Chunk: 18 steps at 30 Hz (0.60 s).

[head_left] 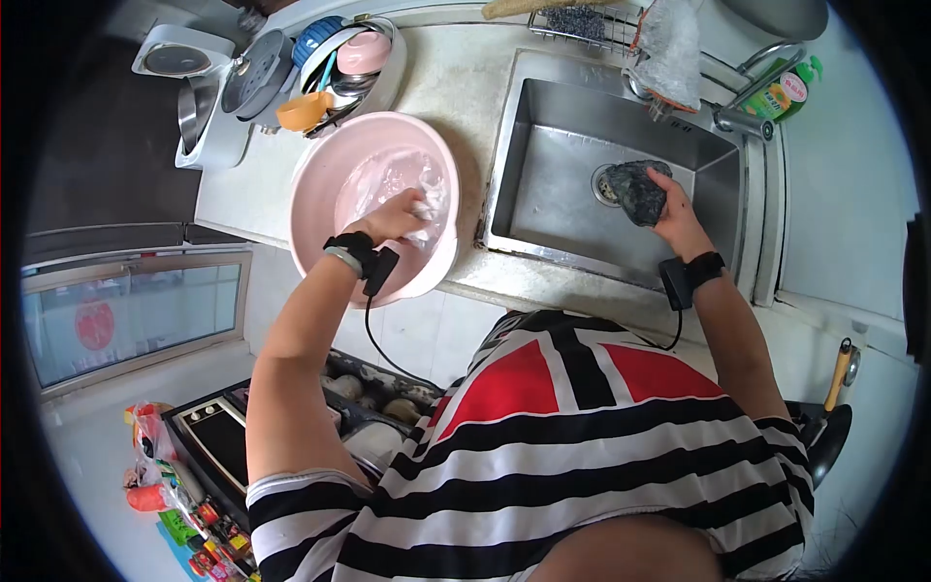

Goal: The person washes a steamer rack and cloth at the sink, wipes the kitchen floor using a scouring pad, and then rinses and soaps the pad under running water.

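Note:
Inside the pink basin [315, 184] on the counter, my left hand [393, 217] has its fingers closed on a whitish, translucent plastic bag [427, 184]. The bag lies crumpled over the basin's bottom. Over the steel sink [553, 175], my right hand [679, 218] grips a dark, wet, lumpy bundle [638, 192] by its right side. The bundle hangs beside and partly over the drain [606, 186]. What the dark bundle is made of cannot be made out.
A faucet [745, 123] and a green soap bottle [781, 89] stand at the sink's back right. A plastic bag [669, 48] hangs at its back edge. Bowls fill a white tub [393, 73] behind the basin. A pan [829, 441] hangs at lower right.

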Tool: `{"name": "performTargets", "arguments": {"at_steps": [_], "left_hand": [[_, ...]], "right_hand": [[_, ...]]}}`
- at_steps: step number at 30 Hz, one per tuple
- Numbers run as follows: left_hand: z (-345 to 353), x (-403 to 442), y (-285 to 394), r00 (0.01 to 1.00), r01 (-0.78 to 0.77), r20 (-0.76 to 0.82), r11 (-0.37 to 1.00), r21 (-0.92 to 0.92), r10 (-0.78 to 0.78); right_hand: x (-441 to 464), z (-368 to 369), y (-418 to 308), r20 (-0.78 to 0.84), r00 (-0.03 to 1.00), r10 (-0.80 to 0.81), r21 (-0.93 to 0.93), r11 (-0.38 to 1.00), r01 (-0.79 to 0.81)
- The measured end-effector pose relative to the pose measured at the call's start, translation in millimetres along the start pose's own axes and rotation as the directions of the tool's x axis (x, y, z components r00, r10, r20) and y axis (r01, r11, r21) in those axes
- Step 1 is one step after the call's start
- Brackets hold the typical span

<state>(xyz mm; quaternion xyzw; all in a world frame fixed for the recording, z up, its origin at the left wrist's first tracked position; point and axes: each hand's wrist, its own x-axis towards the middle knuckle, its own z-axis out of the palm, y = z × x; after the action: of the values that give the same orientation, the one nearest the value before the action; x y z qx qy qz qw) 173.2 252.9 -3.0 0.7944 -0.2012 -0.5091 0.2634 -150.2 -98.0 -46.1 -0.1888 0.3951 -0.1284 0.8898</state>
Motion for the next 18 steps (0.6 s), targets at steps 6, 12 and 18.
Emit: {"name": "performTargets", "arguments": {"at_steps": [6, 12, 18], "left_hand": [[0.1, 9.5, 9.5, 0.928, -0.373, 0.127, 0.875, 0.308, 0.351], [-38.0, 40.5, -29.9, 0.881, -0.26, -0.178, 0.763, 0.592, 0.438], [-17.6, 21.3, -31.0, 0.966, 0.066, -0.213, 0.656, 0.752, 0.147]], "right_hand": [[17.8, 1.7, 2.7, -0.094, 0.994, 0.046, -0.059, 0.997, -0.051], [20.3, 2.8, -2.8, -0.089, 0.995, 0.05, -0.073, 0.996, -0.057], [17.8, -3.7, -4.0, -0.087, 0.996, 0.007, -0.068, 0.998, -0.013]]}}
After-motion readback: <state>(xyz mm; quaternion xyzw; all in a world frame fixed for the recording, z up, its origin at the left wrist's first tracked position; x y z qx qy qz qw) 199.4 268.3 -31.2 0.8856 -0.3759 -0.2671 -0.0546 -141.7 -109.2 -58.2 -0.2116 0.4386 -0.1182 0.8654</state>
